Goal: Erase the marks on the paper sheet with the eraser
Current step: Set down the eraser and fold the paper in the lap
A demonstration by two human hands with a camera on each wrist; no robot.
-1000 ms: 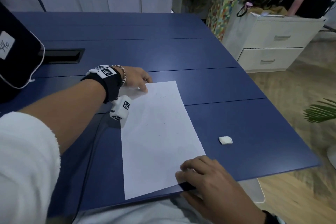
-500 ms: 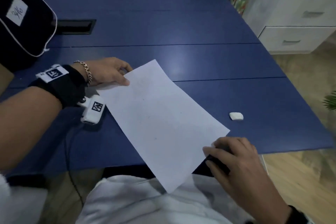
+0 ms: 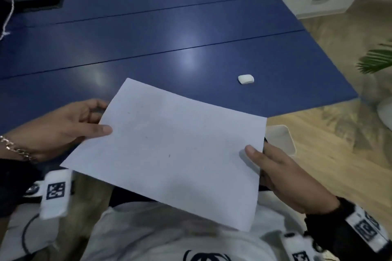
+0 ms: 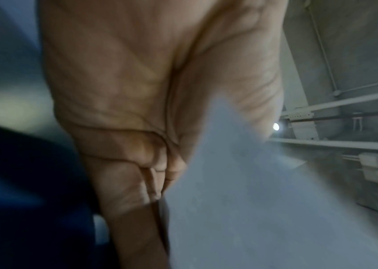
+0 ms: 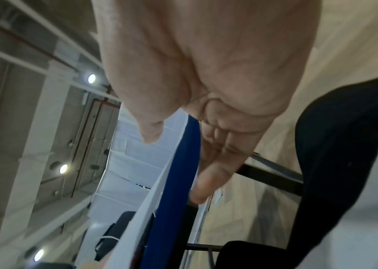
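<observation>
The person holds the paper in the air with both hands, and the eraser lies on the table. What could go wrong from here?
1. The paper sheet is off the blue table, pinched only at two edges by the left hand and right hand; it may bend or crease.
2. Both hands are occupied, so the eraser cannot be picked up until one lets go; the sheet could then sag or slip.
3. The marks look very faint, so some may be missed.

Under the paper sheet (image 3: 169, 150), the fingers of both hands stay hidden; its marks are too faint to read. The left wrist view is blurred.
</observation>
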